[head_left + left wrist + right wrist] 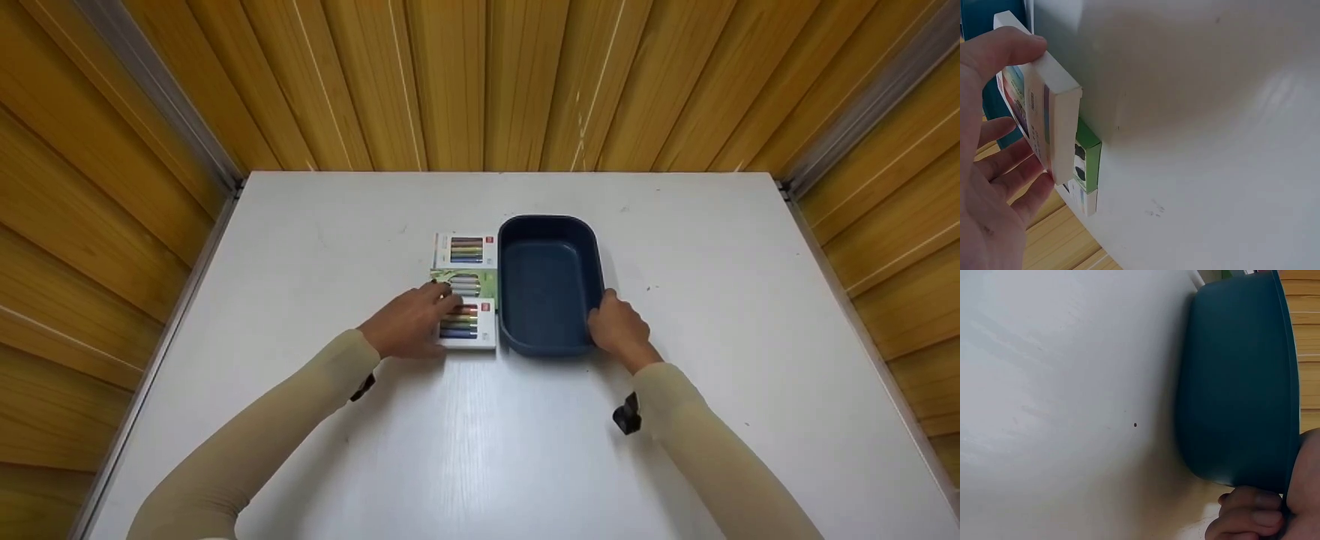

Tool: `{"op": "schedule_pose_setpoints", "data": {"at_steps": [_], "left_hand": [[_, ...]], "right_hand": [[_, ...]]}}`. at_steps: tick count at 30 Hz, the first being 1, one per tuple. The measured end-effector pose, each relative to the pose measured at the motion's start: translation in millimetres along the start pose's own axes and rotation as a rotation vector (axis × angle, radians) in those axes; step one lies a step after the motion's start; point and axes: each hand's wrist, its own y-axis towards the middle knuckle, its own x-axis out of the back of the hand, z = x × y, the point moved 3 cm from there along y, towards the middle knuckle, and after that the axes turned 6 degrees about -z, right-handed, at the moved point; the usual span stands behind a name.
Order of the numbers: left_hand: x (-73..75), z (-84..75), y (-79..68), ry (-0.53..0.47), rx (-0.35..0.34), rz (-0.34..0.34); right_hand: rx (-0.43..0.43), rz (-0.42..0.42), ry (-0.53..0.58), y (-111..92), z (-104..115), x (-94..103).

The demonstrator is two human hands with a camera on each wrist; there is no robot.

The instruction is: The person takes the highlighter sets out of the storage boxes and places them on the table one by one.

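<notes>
My left hand [411,322] grips the nearest white box [487,330], which has a window showing coloured sticks. In the left wrist view, the thumb [1019,45] lies on one narrow side and the fingertips are at the opposite edge. Behind it in a row are a green box [487,283] and another white windowed box [442,255]. Right beside the row stands a dark blue rectangular bin [544,300] with nothing in it. My right hand [621,328] pinches the bin's rim at its near right corner, fingers outside the wall in the right wrist view.
All of this is on a white table [337,247]. Yellow wood-plank walls [450,82] rise beyond its back and side edges, with metal posts [157,90] at the back corners.
</notes>
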Motion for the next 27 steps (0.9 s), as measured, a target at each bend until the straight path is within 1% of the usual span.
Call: {"op": "schedule_pose_setpoints", "data": {"at_steps": [2,6,11,19,27], "left_hand": [[-1.7,-2.0,0.8,-0.011,-0.011,-0.006],[-6.3,-5.3,2.6,0.002,-0.037,-0.005],[-11.8,-7.2,4.0,0.007,-0.033,0.019],[-15.3,-7.7,3.7,0.009,-0.018,0.02],[-17.6,-9.1,-1.2,0.025,-0.04,0.033]], "right_hand": [[0.001,0.001,0.001,0,0,-0.1],[-0.001,0.001,0.006,1,-1,-0.2],[-0.004,-0.004,0.014,1,-1,-0.4],[0.0,0.001,0.017,0,-1,-1.6],[0.002,0.015,0.037,2,-3,-0.5]]}}
